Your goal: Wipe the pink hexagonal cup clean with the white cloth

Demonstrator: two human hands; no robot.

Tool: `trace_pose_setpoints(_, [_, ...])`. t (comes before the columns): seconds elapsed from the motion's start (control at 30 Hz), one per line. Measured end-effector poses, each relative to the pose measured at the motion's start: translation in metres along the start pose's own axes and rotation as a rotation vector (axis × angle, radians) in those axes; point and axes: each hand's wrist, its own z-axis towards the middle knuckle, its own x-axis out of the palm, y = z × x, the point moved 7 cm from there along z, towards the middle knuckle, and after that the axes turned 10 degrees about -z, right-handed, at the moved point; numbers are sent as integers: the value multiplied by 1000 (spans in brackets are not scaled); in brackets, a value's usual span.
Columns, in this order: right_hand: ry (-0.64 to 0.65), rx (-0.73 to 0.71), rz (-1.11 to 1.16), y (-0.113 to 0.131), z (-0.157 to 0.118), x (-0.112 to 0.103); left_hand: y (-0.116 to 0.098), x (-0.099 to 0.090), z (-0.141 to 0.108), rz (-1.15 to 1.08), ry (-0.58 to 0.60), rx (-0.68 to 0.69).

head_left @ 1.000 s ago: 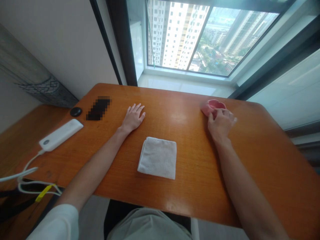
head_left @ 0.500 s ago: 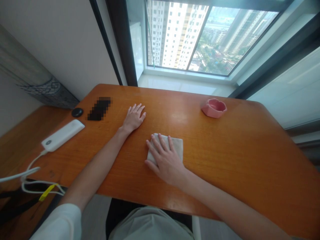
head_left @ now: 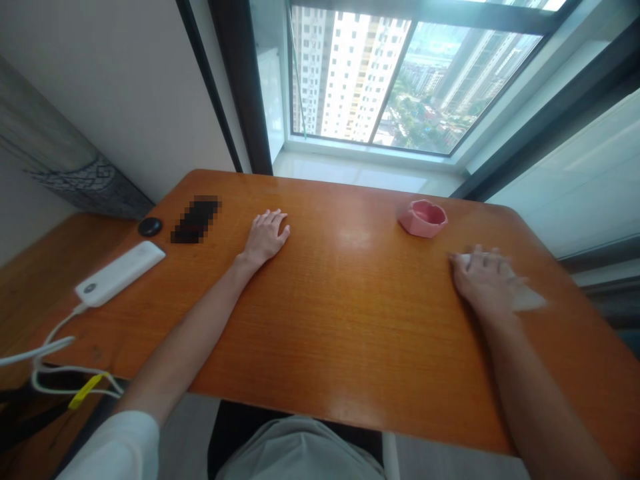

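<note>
My right hand (head_left: 484, 279) lies palm down on a folded white cloth (head_left: 529, 299) at the right side of the wooden table. Motion blurs that hand, but its fingers look spread over the cloth rather than wrapped round it. Most of the cloth is hidden underneath; a corner shows to the right. Left of the table's middle, my left hand (head_left: 267, 236) rests flat on the bare wood with its fingers stretched out, holding nothing. A pink angular bowl (head_left: 423, 220) stands beyond my right hand, a little to its left, not touching it.
On the left lie a white power strip (head_left: 120, 275) with its cable, a round black object (head_left: 150, 227) and a dark pixelated item (head_left: 196, 220). A yellow-tagged cord (head_left: 88, 391) hangs near the table's front left edge. Behind the table is a window (head_left: 370, 80).
My right hand has slid the white cloth from the table's middle far to the right and slightly away from me. My left hand has stayed in place. The view has shifted slightly.
</note>
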Motion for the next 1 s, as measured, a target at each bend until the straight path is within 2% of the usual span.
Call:
trace_pose_setpoints(0.07, [-154,-136,-14,30,-11,-16,-6,-3,3,32,-42,17])
trace_pose_setpoints(0.13, [-210,-326,51,80,-27,-28,-11,-5,9,71,-71,12])
trace_pose_setpoints(0.2, [-158,-546,138,142,-45,-32,-14,-6,16,102,-96,-5])
trace_pose_setpoints(0.27, [-68,-670,189,196,-55,-29,-15,-8,22,115,-119,-14])
trace_pose_setpoints(0.33, [38,-670,198,233,-56,-20,-13,-8,26,105,-131,-13])
trace_pose_setpoints(0.37, [90,-636,187,243,-53,-14,-12,-8,27,92,-128,-8])
trace_pose_setpoints(0.43, [165,-603,154,254,-47,-5,-10,-7,26,49,-117,11])
trace_pose_setpoints(0.5, [199,-605,134,255,-43,0,-9,-5,25,0,-100,31])
trace_pose_setpoints(0.67, [192,-619,135,248,-43,2,-7,-3,24,-49,-75,20])
trace_pose_setpoints(1.0, [205,-623,136,250,-43,0,-7,-3,24,-49,-64,19])
